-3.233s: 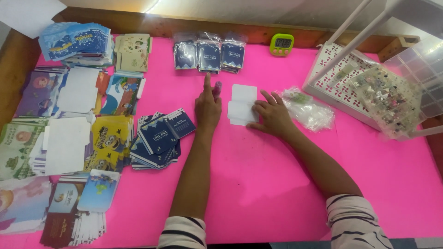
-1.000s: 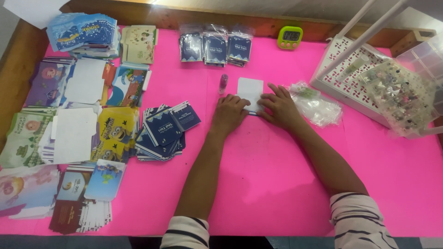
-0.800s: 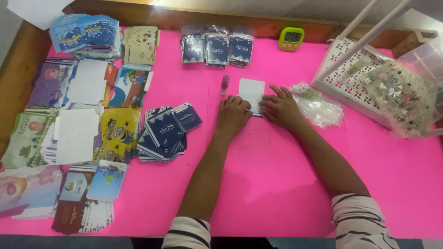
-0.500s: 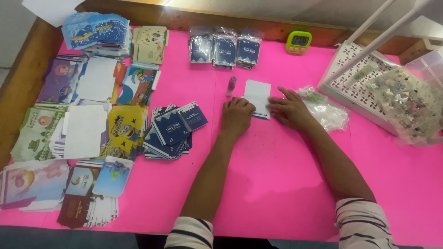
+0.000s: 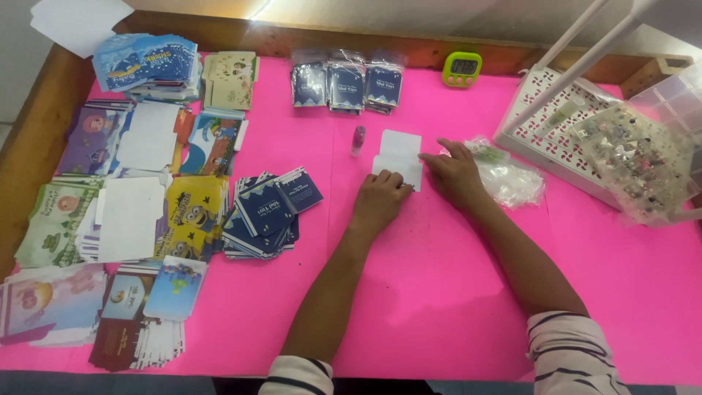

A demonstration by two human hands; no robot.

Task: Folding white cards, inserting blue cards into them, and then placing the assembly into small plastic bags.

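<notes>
Hands: left hand (image 5: 380,201), fingers curled, pins the white folded paper card (image 5: 400,155); right hand (image 5: 455,172), fingers together, steadies its edge. Uneven pressure could skew the fold.

- A table (image 5: 453,307) covered in bright pink, with a brown wooden rim along the far and left edges.
- Small white cards (image 5: 399,156) lie near the middle, with a little pink bottle (image 5: 357,140) just beside them.
- A fanned heap of dark blue cards (image 5: 265,212) lies left of centre.
- Stacks of colourful printed cards (image 5: 117,197) fill the left side.
- Three clear packets of dark blue cards (image 5: 345,85) sit at the far edge, near a green digital timer (image 5: 462,69).
- A crumpled clear plastic bag (image 5: 512,179) lies right of the white cards.
- A white perforated tray (image 5: 545,117) stands on the right.
</notes>
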